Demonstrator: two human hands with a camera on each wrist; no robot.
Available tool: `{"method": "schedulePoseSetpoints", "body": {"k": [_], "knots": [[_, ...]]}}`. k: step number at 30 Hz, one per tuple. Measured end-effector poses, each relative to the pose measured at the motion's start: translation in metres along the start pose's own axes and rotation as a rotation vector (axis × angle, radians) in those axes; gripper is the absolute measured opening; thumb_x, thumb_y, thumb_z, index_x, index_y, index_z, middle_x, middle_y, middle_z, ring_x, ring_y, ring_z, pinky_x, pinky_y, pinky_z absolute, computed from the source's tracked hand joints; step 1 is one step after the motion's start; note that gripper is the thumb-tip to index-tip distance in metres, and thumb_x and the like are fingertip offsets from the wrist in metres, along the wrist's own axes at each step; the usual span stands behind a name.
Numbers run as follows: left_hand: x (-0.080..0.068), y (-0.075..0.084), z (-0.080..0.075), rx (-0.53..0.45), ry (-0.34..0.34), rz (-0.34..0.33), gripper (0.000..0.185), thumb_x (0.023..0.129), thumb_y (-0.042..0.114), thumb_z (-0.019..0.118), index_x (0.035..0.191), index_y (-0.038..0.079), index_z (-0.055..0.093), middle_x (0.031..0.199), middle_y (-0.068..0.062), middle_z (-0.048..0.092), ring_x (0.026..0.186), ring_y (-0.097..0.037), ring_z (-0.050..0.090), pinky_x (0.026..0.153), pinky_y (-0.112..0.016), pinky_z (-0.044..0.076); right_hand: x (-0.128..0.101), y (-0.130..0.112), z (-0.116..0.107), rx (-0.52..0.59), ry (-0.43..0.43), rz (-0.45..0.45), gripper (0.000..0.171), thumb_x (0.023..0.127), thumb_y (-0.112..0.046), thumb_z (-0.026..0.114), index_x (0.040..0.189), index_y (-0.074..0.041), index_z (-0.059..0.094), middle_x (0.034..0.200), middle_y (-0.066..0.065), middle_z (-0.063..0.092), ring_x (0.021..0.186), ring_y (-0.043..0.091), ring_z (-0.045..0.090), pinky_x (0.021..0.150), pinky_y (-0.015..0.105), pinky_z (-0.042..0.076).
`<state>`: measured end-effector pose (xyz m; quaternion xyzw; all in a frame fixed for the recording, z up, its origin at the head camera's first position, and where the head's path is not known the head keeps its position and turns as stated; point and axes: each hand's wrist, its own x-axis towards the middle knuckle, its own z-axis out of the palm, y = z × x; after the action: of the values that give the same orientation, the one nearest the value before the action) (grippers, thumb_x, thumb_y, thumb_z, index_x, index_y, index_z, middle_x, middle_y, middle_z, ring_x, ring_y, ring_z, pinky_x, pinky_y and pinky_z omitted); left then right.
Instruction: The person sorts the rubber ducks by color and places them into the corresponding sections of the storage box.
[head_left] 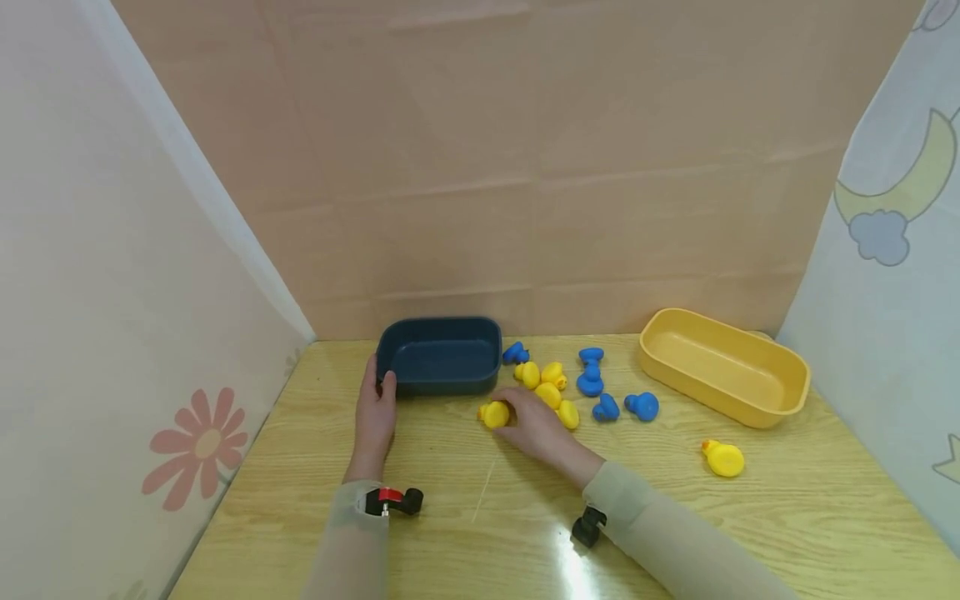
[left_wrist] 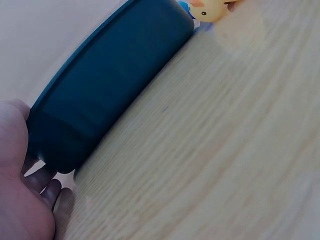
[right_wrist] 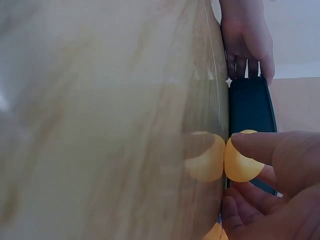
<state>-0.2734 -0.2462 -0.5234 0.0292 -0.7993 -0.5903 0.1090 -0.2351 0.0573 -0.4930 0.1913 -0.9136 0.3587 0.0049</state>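
At the left, my left hand (head_left: 375,422) grips the near left corner of a dark blue basin (head_left: 447,387), thumb over the rim and fingers along the outer side. The left wrist view shows the basin's side wall (left_wrist: 117,75) resting low against the tabletop. My right hand (head_left: 542,423) pinches a yellow rubber duck (head_left: 496,415) just in front of the basin's near right corner. In the right wrist view the thumb lies on the duck (right_wrist: 243,162), which sits at the table surface. Beside that hand lie several more yellow ducks (head_left: 548,395), partly covered by it.
Several blue ducks (head_left: 590,382) are scattered right of the yellow ones, one blue duck (head_left: 514,353) close beside the dark basin. A yellow basin (head_left: 720,387) stands at the back right, with a lone yellow duck (head_left: 725,459) in front. A papered wall (head_left: 525,208) closes off the back.
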Motion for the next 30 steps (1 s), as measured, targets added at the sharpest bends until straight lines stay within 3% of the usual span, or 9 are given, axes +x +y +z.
{"method": "schedulePoseSetpoints", "body": {"k": [6, 13, 17, 22, 30], "knots": [[0.0, -0.002, 0.0, 0.016, 0.017, 0.0, 0.067, 0.121, 0.032, 0.045, 0.179, 0.013, 0.016, 0.183, -0.012, 0.017, 0.167, -0.036, 0.02, 0.132, -0.057, 0.025, -0.001, -0.002, 0.003, -0.021, -0.016, 0.007, 0.04, 0.094, -0.007, 0.088, 0.131, -0.005, 0.074, 0.133, 0.011, 0.072, 0.127, 0.033, 0.066, 0.112, 0.052, 0.052], [0.0, -0.002, 0.001, 0.022, 0.032, 0.018, 0.066, 0.121, 0.031, 0.045, 0.178, 0.01, 0.019, 0.183, -0.013, 0.019, 0.167, -0.035, 0.02, 0.133, -0.055, 0.024, -0.001, -0.002, 0.004, 0.005, -0.017, 0.024, 0.027, 0.099, -0.01, 0.084, 0.124, -0.011, 0.075, 0.116, 0.001, 0.075, 0.098, 0.018, 0.067, 0.09, 0.042, 0.057], [0.0, -0.001, 0.0, 0.021, 0.029, 0.022, 0.067, 0.121, 0.032, 0.046, 0.178, 0.009, 0.019, 0.183, -0.013, 0.019, 0.167, -0.035, 0.019, 0.133, -0.055, 0.023, -0.001, -0.002, 0.004, 0.014, -0.019, 0.028, 0.025, 0.1, -0.011, 0.083, 0.123, -0.012, 0.075, 0.109, -0.002, 0.074, 0.09, 0.013, 0.063, 0.084, 0.038, 0.055], [0.001, -0.003, 0.001, 0.027, 0.021, 0.021, 0.068, 0.121, 0.034, 0.045, 0.178, 0.009, 0.018, 0.183, -0.014, 0.018, 0.167, -0.035, 0.019, 0.133, -0.055, 0.023, -0.002, -0.004, 0.002, 0.016, 0.022, 0.029, 0.026, 0.1, -0.011, 0.083, 0.124, -0.014, 0.076, 0.111, -0.003, 0.075, 0.092, 0.014, 0.064, 0.086, 0.039, 0.057], [0.002, -0.001, 0.001, 0.032, 0.02, 0.029, 0.068, 0.121, 0.034, 0.045, 0.178, 0.008, 0.018, 0.182, -0.015, 0.019, 0.167, -0.036, 0.021, 0.133, -0.054, 0.024, -0.001, -0.013, -0.009, 0.013, 0.179, -0.051, 0.029, 0.099, -0.011, 0.083, 0.127, -0.011, 0.077, 0.119, 0.002, 0.075, 0.105, 0.023, 0.069, 0.096, 0.045, 0.06]]}}
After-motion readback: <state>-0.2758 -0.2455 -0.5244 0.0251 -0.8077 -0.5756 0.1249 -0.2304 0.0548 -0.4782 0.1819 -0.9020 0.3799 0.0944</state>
